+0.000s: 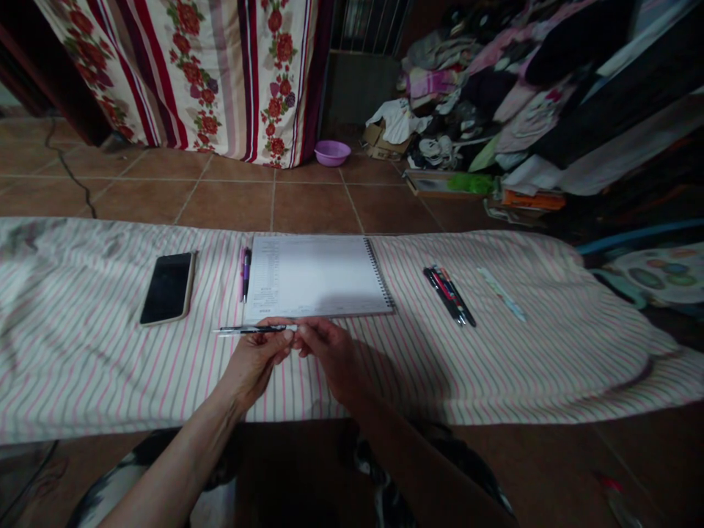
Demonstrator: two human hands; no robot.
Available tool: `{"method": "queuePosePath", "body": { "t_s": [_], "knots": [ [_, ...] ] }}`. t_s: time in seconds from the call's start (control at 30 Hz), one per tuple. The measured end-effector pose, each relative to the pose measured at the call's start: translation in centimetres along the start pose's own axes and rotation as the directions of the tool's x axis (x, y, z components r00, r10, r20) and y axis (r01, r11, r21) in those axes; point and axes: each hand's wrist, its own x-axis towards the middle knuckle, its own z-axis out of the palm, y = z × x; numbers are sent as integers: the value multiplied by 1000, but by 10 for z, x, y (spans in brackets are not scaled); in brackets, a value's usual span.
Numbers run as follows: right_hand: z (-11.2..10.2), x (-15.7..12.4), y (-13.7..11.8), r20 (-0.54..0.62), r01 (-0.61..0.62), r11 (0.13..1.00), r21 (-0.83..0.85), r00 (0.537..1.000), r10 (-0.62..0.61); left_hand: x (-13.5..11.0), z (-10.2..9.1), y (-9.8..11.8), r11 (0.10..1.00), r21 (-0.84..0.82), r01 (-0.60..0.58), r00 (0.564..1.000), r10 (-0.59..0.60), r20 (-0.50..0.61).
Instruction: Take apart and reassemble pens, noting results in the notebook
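A slim pen (236, 330) lies level across my fingers, its thin end pointing left, just in front of a spiral notebook (324, 271). My left hand (258, 358) is closed around the pen's barrel. At the pen's right, whitish end, my right hand (333, 356) pinches with thumb and fingers; the fingertips of both hands meet there. The notebook lies open at a mostly blank page, coil on the right, with a hand's shadow over its lower part. Purple and dark pens (246, 275) rest along its left edge.
A striped cloth (352, 381) covers the low surface. On it lie a smartphone (168, 288) at left, several pens (449, 295) at right and a pale, patterned strip (501, 293) beyond them. Behind are a purple basin (332, 152), a floral curtain (231, 81) and piled clothes (489, 95).
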Motion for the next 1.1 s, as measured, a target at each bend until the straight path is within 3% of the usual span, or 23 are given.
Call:
{"method": "queuePosePath", "body": {
  "t_s": [0.53, 0.97, 1.1],
  "knots": [
    [-28, -1, 0, -119, -47, 999, -14, 992, 45, 1, -6, 0, 1000, -23, 19, 1000, -18, 7],
    [-39, -1, -2, -148, -166, 967, 194, 969, 197, 0, -7, 2, 993, 96, 72, 997, -76, 34],
    [-40, 1, 0, -171, -151, 961, 231, 966, 193, -1, -9, 4, 993, 101, 68, 991, -79, 108]
  ]
}}
